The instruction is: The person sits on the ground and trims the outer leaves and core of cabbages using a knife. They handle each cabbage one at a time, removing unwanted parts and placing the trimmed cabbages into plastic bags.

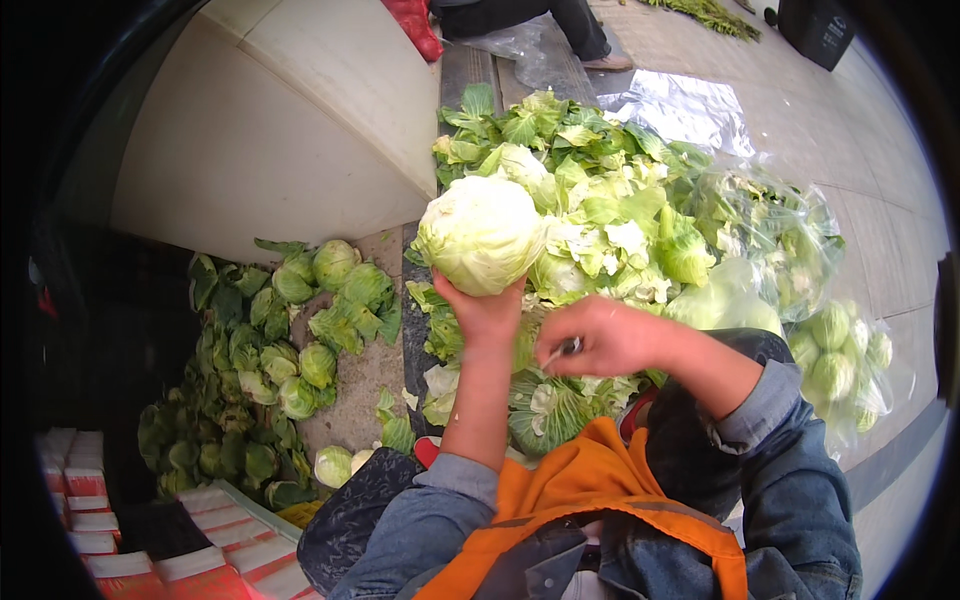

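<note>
A large pale green cabbage (481,234) rests on my raised left hand (482,307), whose fingers are largely hidden beneath and behind it. Just to the lower right, my right hand (600,337) is closed around a small tool (570,346) with a dark part and a thin, pale part; motion blur hides its exact kind, perhaps a knife. Both hands are above a broad heap of loose cabbage leaves (600,195). Near my lap lies a large leafy cabbage piece (559,420).
Untrimmed cabbages (277,367) are piled on the left floor, near white-and-red packages (225,525). A pale box-like block (300,127) stands upper left. Clear bags hold leaves (780,232) and cabbages (832,352) at right. A seated person's leg (577,30) shows at the top.
</note>
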Demonstrator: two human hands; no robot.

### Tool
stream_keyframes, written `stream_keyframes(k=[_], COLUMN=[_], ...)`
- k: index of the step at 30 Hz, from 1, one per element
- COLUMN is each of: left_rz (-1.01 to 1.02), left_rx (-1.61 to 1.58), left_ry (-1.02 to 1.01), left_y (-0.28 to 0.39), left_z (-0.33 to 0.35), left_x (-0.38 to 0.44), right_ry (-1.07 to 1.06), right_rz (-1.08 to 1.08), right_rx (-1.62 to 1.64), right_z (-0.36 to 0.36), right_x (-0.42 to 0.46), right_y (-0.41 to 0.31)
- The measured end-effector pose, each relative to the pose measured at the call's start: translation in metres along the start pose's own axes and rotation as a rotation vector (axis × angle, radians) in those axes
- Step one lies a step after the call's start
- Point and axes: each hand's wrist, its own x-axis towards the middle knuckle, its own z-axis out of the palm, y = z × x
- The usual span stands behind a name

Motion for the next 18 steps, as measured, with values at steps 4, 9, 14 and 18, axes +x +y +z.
stream_keyframes(k=[4, 9, 14, 18], left_rz=[-0.042, -0.033, -0.094, -0.085], left_rx=[-0.106, -0.104, -0.288, -0.212], left_ry=[-0.142, -0.115, -0.155, -0.127], left_y=[0.006, -0.006, -0.008, -0.005], left_z=[-0.004, 0.015, 0.013, 0.018], left_x=[0.001, -0.005, -0.005, -0.006], right_ry=[0.603, 0.779, 0.749, 0.579], right_rz=[0.214, 0.189, 0.123, 0.101], right_rx=[0.002, -0.110, -0.127, -0.163], right_z=[-0.027, -0.010, 0.002, 0.009], right_x=[0.001, 0.017, 0.017, 0.006], right_y=[0.002, 0.012, 0.014, 0.012])
